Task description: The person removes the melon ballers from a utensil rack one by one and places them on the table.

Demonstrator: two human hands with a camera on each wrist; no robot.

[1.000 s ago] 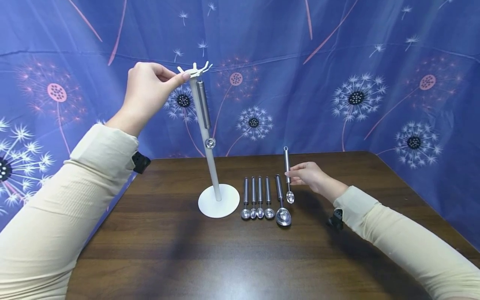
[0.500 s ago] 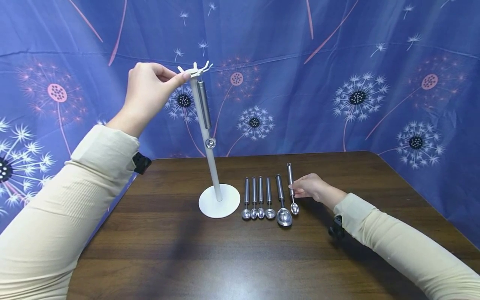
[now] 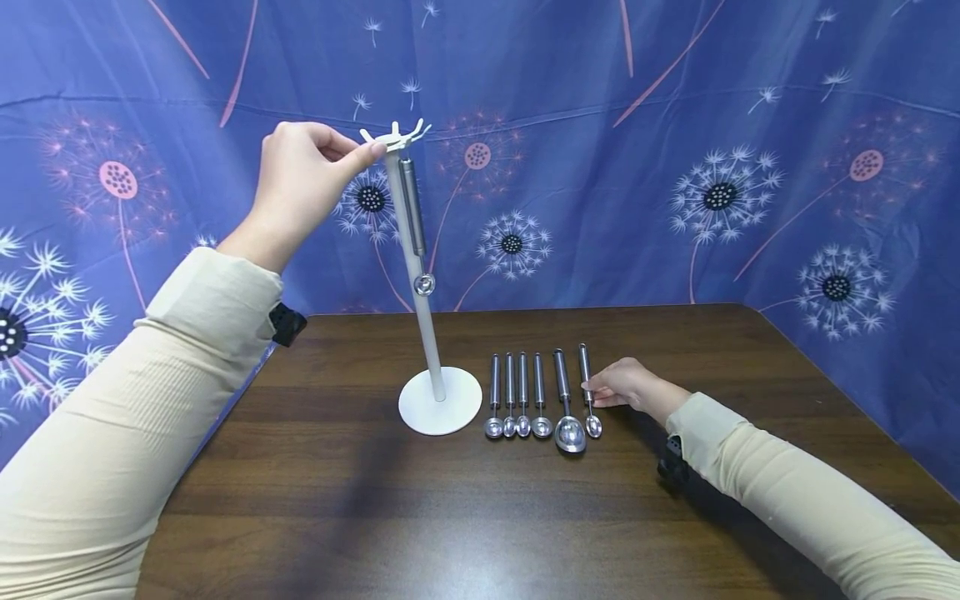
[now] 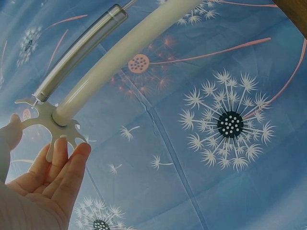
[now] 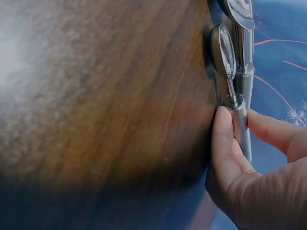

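At the upper left, my left hand (image 3: 303,183) pinches the edge of the hooked top (image 3: 396,140) of a white hanging rack (image 3: 422,308). In the left wrist view, thumb and fingers lie on either side of that star-shaped top (image 4: 45,117). One metal scoop (image 3: 413,208) with a tubular handle and small round bowl hangs from a hook. My right hand (image 3: 628,387) pinches the handle of a small oval-bowled scoop (image 5: 237,117), low over the table at the right end of a row. Beside it lies a bigger scoop (image 3: 570,433) with a large bowl.
Left of the big scoop, several small metal scoops (image 3: 523,392) lie side by side, handles pointing away. The rack's round white base (image 3: 440,412) stands just left of them on the brown wooden table (image 3: 480,517). A blue dandelion-print cloth (image 3: 600,208) hangs behind.
My right hand has lowered the small oval scoop toward the table, bringing it nearer and slightly right, beside the big scoop. My left hand keeps its hold on the rack's top.
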